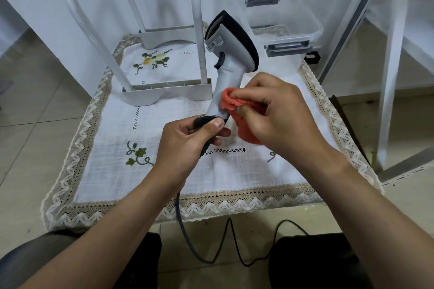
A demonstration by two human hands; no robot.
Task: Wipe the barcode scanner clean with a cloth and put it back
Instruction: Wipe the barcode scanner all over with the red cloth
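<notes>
A grey and black barcode scanner stands upright above the table, head at the top, handle pointing down. My left hand grips the dark base of the handle, where the cable leaves it. My right hand pinches an orange cloth and presses it against the right side of the handle. Part of the cloth hangs below my right fingers. The scanner's cable runs down over the table's front edge to the floor.
A small table carries a white embroidered cloth with a lace border. A white plastic stand sits at the back left, a clear lidded storage box at the back right. White furniture legs rise on the right. A thin black wire lies on the floor.
</notes>
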